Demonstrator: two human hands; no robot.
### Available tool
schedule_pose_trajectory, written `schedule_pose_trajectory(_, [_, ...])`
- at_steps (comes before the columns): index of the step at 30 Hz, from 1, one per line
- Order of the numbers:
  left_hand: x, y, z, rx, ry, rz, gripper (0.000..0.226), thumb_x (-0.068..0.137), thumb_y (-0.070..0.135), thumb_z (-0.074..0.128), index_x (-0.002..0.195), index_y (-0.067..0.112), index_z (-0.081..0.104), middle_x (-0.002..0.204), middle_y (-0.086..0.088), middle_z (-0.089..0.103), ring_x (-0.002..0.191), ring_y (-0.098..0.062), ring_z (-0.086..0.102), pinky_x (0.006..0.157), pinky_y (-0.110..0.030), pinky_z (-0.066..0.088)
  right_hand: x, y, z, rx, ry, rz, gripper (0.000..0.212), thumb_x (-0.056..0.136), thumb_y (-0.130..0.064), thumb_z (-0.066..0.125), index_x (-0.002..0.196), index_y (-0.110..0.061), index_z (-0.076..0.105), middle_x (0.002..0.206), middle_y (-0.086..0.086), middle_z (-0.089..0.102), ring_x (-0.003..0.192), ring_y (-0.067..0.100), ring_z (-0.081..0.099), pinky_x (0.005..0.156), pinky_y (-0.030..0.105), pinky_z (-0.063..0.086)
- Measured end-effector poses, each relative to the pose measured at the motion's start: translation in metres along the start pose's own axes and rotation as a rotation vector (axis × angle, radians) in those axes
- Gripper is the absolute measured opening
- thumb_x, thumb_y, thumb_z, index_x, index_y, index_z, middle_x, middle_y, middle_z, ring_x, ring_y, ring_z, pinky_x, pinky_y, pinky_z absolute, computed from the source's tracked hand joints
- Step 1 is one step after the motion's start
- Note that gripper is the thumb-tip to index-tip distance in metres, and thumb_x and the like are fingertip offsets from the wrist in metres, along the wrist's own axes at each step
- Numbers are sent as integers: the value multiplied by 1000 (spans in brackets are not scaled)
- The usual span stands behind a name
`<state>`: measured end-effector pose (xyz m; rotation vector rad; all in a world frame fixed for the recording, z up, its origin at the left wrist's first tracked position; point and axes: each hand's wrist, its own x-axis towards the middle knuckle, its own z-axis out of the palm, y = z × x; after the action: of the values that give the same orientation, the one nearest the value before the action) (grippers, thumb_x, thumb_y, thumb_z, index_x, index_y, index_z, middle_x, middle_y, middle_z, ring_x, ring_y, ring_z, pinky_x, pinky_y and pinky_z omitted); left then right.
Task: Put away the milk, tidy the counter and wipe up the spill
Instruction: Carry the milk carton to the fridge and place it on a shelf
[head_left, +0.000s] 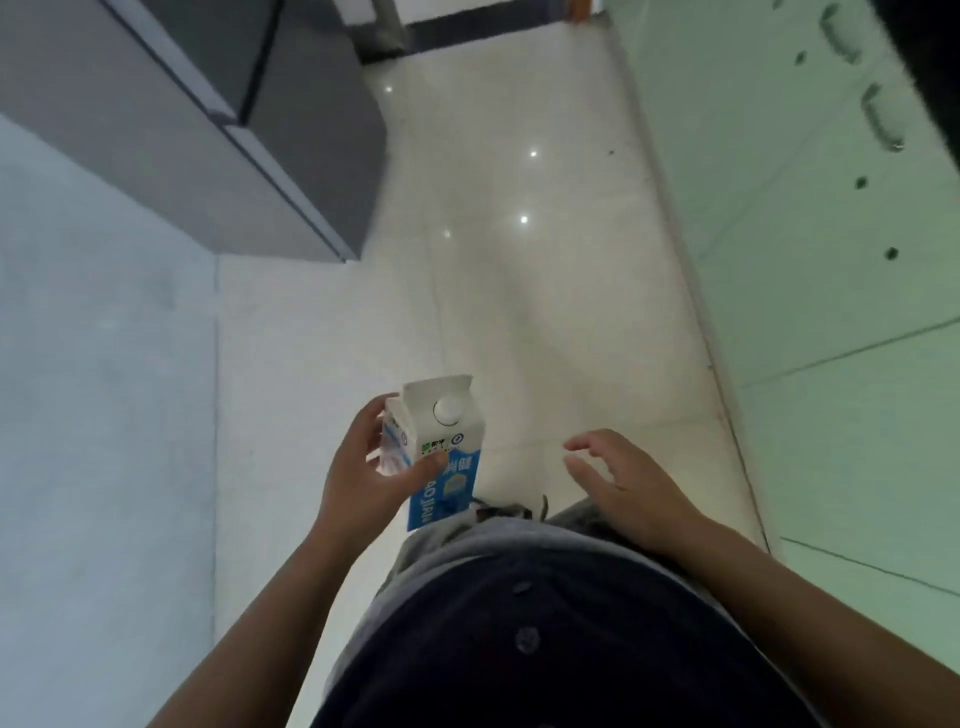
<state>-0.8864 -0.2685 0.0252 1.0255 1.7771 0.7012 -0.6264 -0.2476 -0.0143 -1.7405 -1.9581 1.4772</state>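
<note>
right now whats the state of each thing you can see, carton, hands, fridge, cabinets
milk carton: upright, white cap on, held in the air
left hand: closed around the carton
right hand: open, holding nothing
grey fridge: doors shut
cabinet doors: shut

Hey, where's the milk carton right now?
In the head view the milk carton is low and centre-left, held upright in the left hand above the tiled floor, with the empty right hand beside it.
</note>
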Motion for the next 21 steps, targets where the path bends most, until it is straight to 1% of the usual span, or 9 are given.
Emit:
schedule_pose_trajectory(2, [-12,-22,-44,-37,107,-49,58,60,35,83,97,58,45,97,26,62,89,13,57,63,-12,47,22,-36,21,-54,-75,-66,33,93,-44,39,116,-25,52,115,-13,51,107,5,49,89,25,39])
schedule_pose_trajectory(5, [-30,-51,-93,-107,270,-132,58,59,38,83,95,59,43,95,28,60,93,5,58,59,-12,47,54,-79,41,-118,-171,-158,34,90,-50,37,111,-30,53,111,-14,54,102,5,53,86,25,41])
schedule_pose_trajectory(7, [-37,-69,-114,-176,380,-187,59,56,38,84,96,58,45,95,28,62,95,4,58,63,-13,46,76,-101,52,-144,-231,-214,30,91,-45,40,111,-27,55,110,-12,56,103,5,52,87,22,38])
schedule_pose_trajectory(10, [-36,-89,-133,-244,514,-272,60,60,27,85,100,52,47,98,20,62,94,5,57,72,-21,46,112,-129,62,-167,-292,-253,26,92,-40,44,110,-27,56,111,-12,57,105,3,52,91,22,39])
schedule_pose_trajectory(13, [-15,-94,-147,-287,566,-327,59,56,30,83,99,50,47,97,19,62,88,10,57,69,-20,44,153,-152,67,-188,-336,-298,20,92,-35,46,108,-27,57,111,-11,57,104,-3,50,87,14,36])
schedule_pose_trajectory(15, [15,-93,-158,-299,564,-338,59,61,25,85,100,49,47,98,21,60,93,3,56,69,-22,44,191,-172,67,-203,-338,-326,20,92,-34,46,108,-27,56,111,-11,56,103,-4,49,84,11,34])
schedule_pose_trajectory(16, [35,-90,-164,-303,567,-335,59,63,21,84,100,48,47,99,22,59,94,0,56,70,-23,45,214,-185,65,-209,-333,-341,21,92,-33,46,108,-25,56,111,-10,56,101,-2,50,84,13,35])
schedule_pose_trajectory(18, [77,-74,-181,-301,579,-314,57,65,19,82,98,49,45,97,24,57,92,2,54,67,-22,44,262,-216,56,-210,-318,-380,23,92,-32,46,110,-22,57,112,-8,57,101,3,51,87,19,37])
schedule_pose_trajectory(21, [133,-41,-213,-285,597,-271,59,61,31,84,96,56,43,97,24,58,95,6,52,68,-21,44,325,-267,36,-194,-292,-428,25,92,-37,44,112,-26,55,115,-11,56,107,5,50,92,26,40])
